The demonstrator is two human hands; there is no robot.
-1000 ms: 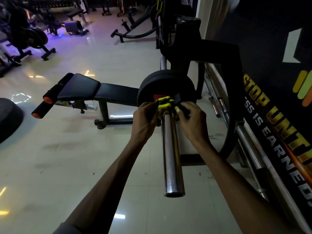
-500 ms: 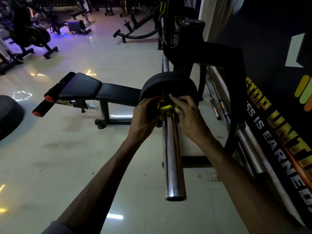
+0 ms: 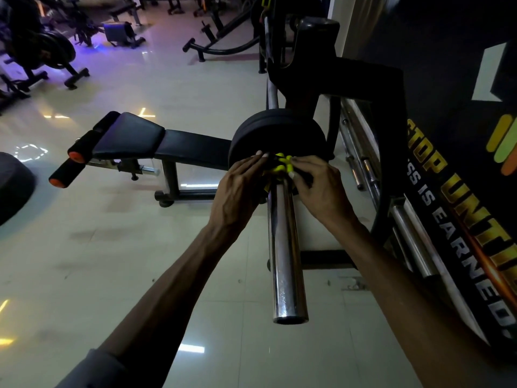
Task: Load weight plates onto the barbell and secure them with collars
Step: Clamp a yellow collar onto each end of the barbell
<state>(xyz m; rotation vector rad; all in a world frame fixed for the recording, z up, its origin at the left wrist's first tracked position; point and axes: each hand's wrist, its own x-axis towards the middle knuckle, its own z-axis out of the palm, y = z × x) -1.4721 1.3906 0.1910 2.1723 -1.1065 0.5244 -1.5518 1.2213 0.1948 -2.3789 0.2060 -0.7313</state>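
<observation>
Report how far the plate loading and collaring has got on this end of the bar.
Done: black weight plates sit on the barbell sleeve. In hand: the left hand and right hand both grip the yellow-and-black collar, pressed up against the outer plate. Left: whether the collar is locked cannot be seen. The bar's far end is out of view.

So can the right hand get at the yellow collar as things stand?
Probably yes: the right hand is already at the yellow collar beside the weight plates, fingertips on it. The left hand covers only its other side.
</observation>
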